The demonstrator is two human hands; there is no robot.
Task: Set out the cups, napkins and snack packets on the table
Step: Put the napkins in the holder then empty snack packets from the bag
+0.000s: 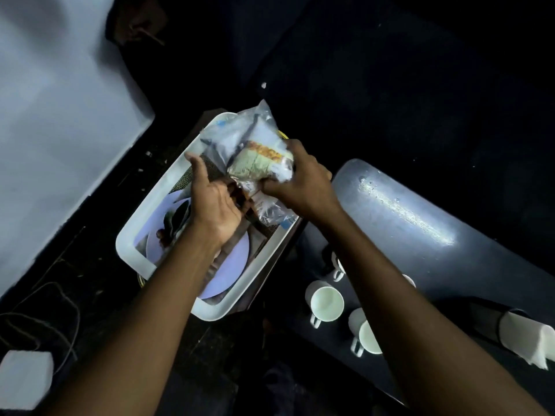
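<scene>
Clear-plastic snack packets (258, 151) over white basket (132, 235), right hand (300, 181) fingers clamped on them, left hand (213, 202) fingers spread.

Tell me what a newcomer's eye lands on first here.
Both hands meet at the centre over a white basket: the right hand clutches a bundle of clear snack packets, and the left hand reaches in beside it. To the right, white cups stand on the dark table, with napkins at its edge.
</scene>
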